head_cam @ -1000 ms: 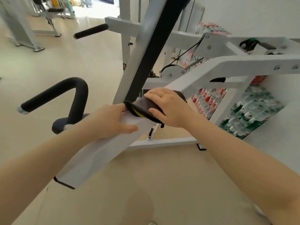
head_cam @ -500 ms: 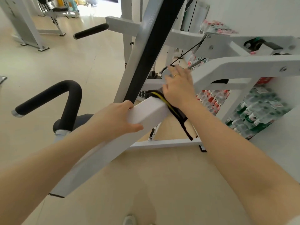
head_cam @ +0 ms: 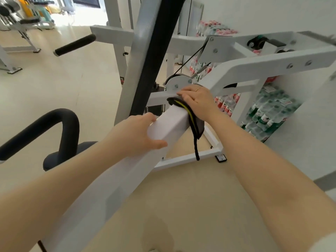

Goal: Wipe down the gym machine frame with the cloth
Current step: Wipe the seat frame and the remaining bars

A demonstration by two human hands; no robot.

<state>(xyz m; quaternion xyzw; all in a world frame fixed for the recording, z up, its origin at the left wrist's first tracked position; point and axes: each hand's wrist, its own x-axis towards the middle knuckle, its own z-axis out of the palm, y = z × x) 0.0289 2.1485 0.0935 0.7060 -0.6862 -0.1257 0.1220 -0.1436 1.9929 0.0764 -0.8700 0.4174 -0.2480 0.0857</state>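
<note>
Cloth, dark grey with a yellow stripe along its black edge, lies draped over the far end of a sloping white beam of the gym machine frame, seen from the head camera. One part of it sits on the beam's top face, the rest hangs down the beam's right side, and a thin black cord dangles from its lower corner toward the frame's floor bar.

Right hand reaches forward with the arm nearly straight, palm down on the upper part of the cloth. Its fingers are straight and close together, pressing the cloth flat against the beam where the beam meets a white cross bar; a ring shows on one finger. Nothing is pinched.

Left hand rests nearer on the same beam, forearm running up from the lower left corner of the view. Its thumb lies across the beam's top face and its fingers curl over the beam's left edge, gripping the beam. It does not touch the cloth.

Beyond the hands, a black padded upright rises, with a curved black foam handle at left. Packs of bottled water sit by the wall behind the frame at right.
</note>
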